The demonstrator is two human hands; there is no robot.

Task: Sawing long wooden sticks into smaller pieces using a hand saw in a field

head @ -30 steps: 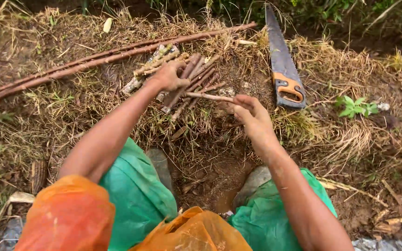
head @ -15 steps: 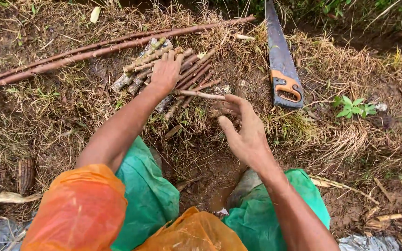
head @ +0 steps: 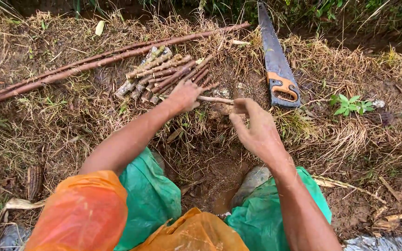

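The left hand (head: 184, 95) is resting at the near end of a bundle of cut stick pieces (head: 166, 74), its fingers closing on one end of a thin stick (head: 215, 99) that is lying across toward the other hand. The right hand (head: 257, 128) is hovering at the stick's far end, fingers loosely curled and partly spread; whether its fingertips are actually pinching the stick cannot be told from here. By the look of it, the step in hand is gathering short cuttings into the pile, and this one is being passed or lined up with the rest. Any further move with it would be calling for a firm grip at one end and laying it parallel to the others, so the pile is not rolling apart on the sloping grass.

Just beyond the bundle, a long thin branch (head: 108, 58) is lying across the dry grass. A hand saw (head: 278, 69) is lying to the right, well apart from both hands. No container is showing anywhere; the cuttings are lying straight on the ground (head: 373, 153).
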